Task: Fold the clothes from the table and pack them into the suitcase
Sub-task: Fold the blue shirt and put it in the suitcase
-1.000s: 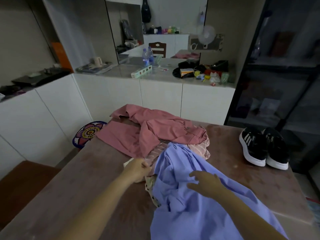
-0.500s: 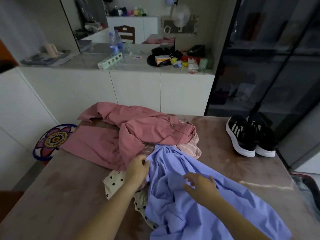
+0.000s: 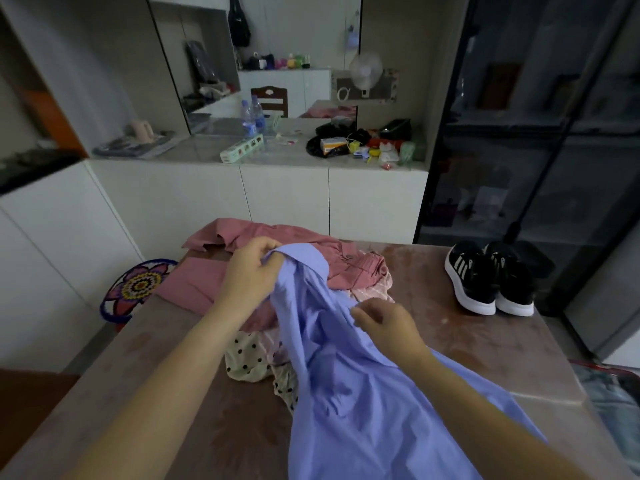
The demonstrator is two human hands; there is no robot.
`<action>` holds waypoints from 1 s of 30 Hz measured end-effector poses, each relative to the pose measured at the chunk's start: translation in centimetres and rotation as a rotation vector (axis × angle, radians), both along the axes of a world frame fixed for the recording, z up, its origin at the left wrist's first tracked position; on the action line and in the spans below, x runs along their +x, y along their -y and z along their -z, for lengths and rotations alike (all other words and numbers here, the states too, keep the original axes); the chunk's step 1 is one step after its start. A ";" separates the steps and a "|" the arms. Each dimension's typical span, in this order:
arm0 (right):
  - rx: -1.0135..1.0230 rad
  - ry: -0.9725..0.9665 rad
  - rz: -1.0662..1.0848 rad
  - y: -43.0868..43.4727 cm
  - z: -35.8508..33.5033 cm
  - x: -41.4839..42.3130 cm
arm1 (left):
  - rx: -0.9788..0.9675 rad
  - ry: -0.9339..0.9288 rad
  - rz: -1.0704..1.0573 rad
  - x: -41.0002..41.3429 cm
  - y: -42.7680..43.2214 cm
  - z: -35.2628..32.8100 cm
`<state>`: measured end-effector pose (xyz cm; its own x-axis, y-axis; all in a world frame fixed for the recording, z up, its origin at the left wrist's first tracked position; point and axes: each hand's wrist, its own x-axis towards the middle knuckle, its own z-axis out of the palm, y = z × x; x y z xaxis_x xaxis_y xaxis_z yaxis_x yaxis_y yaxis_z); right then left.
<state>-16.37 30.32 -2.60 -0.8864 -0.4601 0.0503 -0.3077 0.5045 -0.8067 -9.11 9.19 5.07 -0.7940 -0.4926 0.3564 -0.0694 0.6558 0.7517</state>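
A light blue shirt (image 3: pixel 346 393) hangs from my left hand (image 3: pixel 251 271), which grips its collar end and holds it lifted above the pile. My right hand (image 3: pixel 384 327) pinches the blue cloth lower down, fingers curled into it. Under the shirt lie pink garments (image 3: pixel 346 268), a pink striped piece (image 3: pixel 375 289) and a cream polka-dot garment (image 3: pixel 249 358), all on the brown table (image 3: pixel 156 358). At the far right edge, below the table, a bit of the suitcase (image 3: pixel 613 386) shows.
A pair of black sneakers (image 3: pixel 491 278) stands at the table's back right. A flower-patterned stool (image 3: pixel 135 285) sits left of the table. White cabinets with a cluttered counter (image 3: pixel 311 150) run behind; a dark glass cabinet (image 3: pixel 536 133) stands on the right.
My left hand has taken hold of the blue shirt's top and lifted it up and away from the pile. My right hand has closed on the cloth. The polka-dot garment is now uncovered.
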 end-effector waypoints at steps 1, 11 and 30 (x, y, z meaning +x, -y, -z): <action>-0.159 0.096 0.015 0.3 -1.6 0.5 | -0.014 -0.006 0.040 0.5 -1.6 -0.6; -0.202 0.290 0.032 -6.1 -5.8 -0.1 | 0.066 0.131 0.264 1.9 -9.8 0.8; 0.420 -0.592 0.294 -21.9 -16.9 -3.2 | -0.293 0.215 0.100 -5.7 -18.1 -9.3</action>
<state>-19.60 52.19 14.27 -0.8550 -0.2958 0.4261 -0.4335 0.8585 -0.2738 -14.77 27.28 14.35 -0.9050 -0.3107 0.2906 -0.1302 0.8526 0.5061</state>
